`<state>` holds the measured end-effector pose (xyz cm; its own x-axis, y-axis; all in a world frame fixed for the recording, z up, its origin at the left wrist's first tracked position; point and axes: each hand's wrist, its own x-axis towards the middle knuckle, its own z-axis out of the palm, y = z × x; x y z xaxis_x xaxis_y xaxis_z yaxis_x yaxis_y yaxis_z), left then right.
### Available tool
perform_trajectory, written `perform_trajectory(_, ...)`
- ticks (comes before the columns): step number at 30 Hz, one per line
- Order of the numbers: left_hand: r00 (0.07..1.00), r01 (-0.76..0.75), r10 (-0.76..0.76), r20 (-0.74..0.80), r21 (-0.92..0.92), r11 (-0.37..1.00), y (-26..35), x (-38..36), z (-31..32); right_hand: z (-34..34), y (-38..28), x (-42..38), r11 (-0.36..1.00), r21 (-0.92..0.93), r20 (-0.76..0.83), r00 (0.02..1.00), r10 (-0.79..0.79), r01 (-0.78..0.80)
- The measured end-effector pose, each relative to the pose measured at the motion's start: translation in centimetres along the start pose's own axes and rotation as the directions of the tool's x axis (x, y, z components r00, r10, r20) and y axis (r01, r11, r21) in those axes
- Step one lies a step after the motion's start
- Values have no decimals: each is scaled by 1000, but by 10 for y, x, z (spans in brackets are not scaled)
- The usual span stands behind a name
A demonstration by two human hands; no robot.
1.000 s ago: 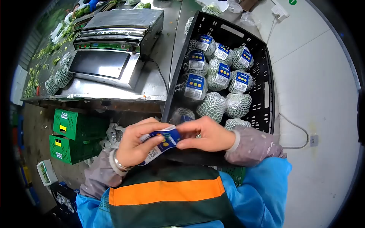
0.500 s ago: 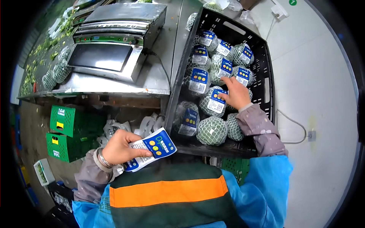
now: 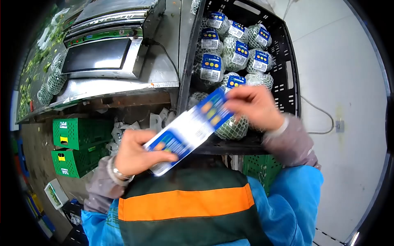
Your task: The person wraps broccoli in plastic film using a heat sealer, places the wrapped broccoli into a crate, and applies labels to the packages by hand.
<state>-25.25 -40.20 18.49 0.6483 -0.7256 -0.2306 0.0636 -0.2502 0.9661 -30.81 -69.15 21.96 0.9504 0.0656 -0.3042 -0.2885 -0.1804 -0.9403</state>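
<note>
My left hand (image 3: 137, 153) is closed on the lower end of the blue-and-white printed labels (image 3: 191, 131), with the thumb on top. At their upper end, my right hand (image 3: 256, 107) pinches the corner of a label, which is blurred by motion. Both hands are in front of a black crate (image 3: 291, 104) of round produce in white foam nets. One netted piece (image 3: 234, 129) shows below the label, partly covered by it and my right hand. Behind stands a netted piece bearing a label (image 3: 211, 67), one of several labelled like this.
A metal wrapping machine (image 3: 98, 53) sits on the steel worktop at the left, its cable running right. Netted pieces (image 3: 56, 83) lie beside it. Green crates (image 3: 82, 133) are stacked below, near plastic bags (image 3: 158, 121). A white wall (image 3: 340, 74) borders the right side.
My right hand has left the produce in the crate and come down to the labels, pinching their upper end. My left hand has stayed closed on them, and the labels are now stretched out between both hands.
</note>
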Motion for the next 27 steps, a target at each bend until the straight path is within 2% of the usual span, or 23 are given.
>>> perform_trajectory(1, 998, 56, -55, 40, -40, 998, -5, -6, -10, -25, 11, 1, 999, -38, -69, 998, -3, 0)
perform_trajectory(2, 987, -3, -36, 157, 245, 970, -17, -9, -32, -39, 26, -4, 948, -319, -20, 1000, -10, 3)
perform_trajectory(3, 966, 160, -178, 188, 107, 981, -20, -13, -38, -46, 43, -5, 819, -574, 36, 999, 1, 20)
perform_trajectory(4, 962, 135, -133, 237, 6, 991, -21, -14, -40, -42, 61, -6, 686, -727, 92, 995, 46, 35)
perform_trajectory(5, 957, 111, -81, 280, -96, 989, -22, -14, -41, -39, 81, -8, 407, -911, 94, 995, 45, 68)
perform_trajectory(6, 950, 164, -125, 285, -119, 979, -16, -13, -40, -39, 91, -14, 433, -902, 24, 999, 30, 9)
perform_trajectory(7, 931, 236, -218, 293, -25, 971, -5, -11, -40, -35, 89, -15, 455, -889, -44, 999, 15, -46)
perform_trajectory(9, 898, 309, -335, 286, 133, 942, -8, -6, -38, -27, 76, -13, 393, -911, 57, 982, -181, 126)
perform_trajectory(10, 914, 226, -289, 284, 232, 946, -11, -5, -38, -21, 72, -15, 355, -913, 103, 956, -275, 200)
perform_trajectory(11, 950, -43, -11, 312, 164, 986, -13, 0, -34, -17, 87, -17, 372, -900, 170, 969, -181, 228)
perform_trajectory(13, 957, -113, 87, 277, 80, 990, 1, 7, -28, -11, 94, -18, 417, -873, 221, 968, -121, 252)
perform_trajectory(14, 972, -151, 137, 192, 63, 986, 1, 8, -24, -11, 88, -15, 475, -842, 209, 967, -147, 255)
perform_trajectory(15, 994, -46, 53, 100, -73, 996, 13, 8, -14, -9, 78, -13, 533, -806, 199, 965, -169, 259)
perform_trajectory(16, 989, -128, 133, 71, -64, 990, 16, 12, -7, -3, 62, -11, 590, -764, 184, 965, -187, 260)
perform_trajectory(17, 976, -211, 214, 45, -52, 976, 19, 17, -1, 7, 44, -12, 820, -518, 125, 970, -210, 244)
perform_trajectory(18, 945, -325, 325, 37, -3, 946, 19, 22, 6, 17, 30, -16, 969, -202, 137, 983, -119, 145)
perform_trajectory(19, 926, -368, 356, 127, 84, 926, 27, 26, 6, 34, 18, -19, 981, 124, 141, 976, -166, 149)
perform_trajectory(21, 949, -300, 301, 94, -25, 954, 26, 30, 19, 51, 12, -30, 981, 134, 231, 958, -167, 139)
perform_trajectory(23, 994, -96, 101, 44, -93, 991, 29, 27, 24, 57, 11, -31, 965, 259, 126, 990, -62, 27)
perform_trajectory(25, 990, -110, 109, 93, 2, 994, 25, 25, 21, 48, 10, -30, 944, 326, 118, 993, 9, -47)
perform_trajectory(26, 980, -16, 11, 200, 23, 1000, 25, 23, 14, 34, 10, -29, 951, 309, 2, 1000, -27, 25)
perform_trajectory(27, 975, 57, -32, 219, -108, 993, 24, 18, 17, 4, 13, -28, 964, 259, -140, 990, -21, 57)
